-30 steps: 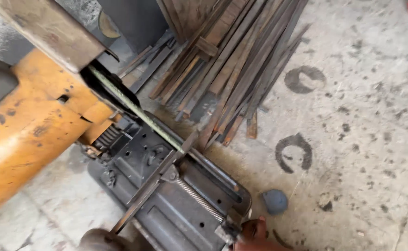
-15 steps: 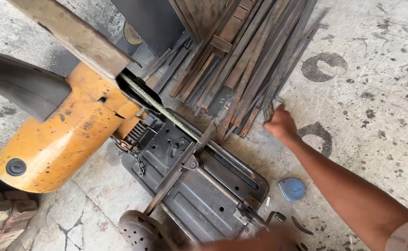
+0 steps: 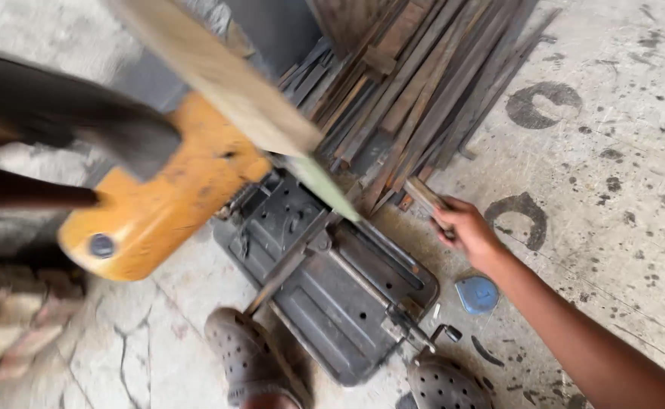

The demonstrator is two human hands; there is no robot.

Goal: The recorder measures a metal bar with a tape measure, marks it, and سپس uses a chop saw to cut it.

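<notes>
The metal strip lay with its long axis running from upper left to lower right, its near end in the right hand, its far end against the pile of strips on the concrete floor. The right arm reached in from the lower right, fingers closed around the strip. The left hand was out of view. The cut-off saw sat just left.
</notes>
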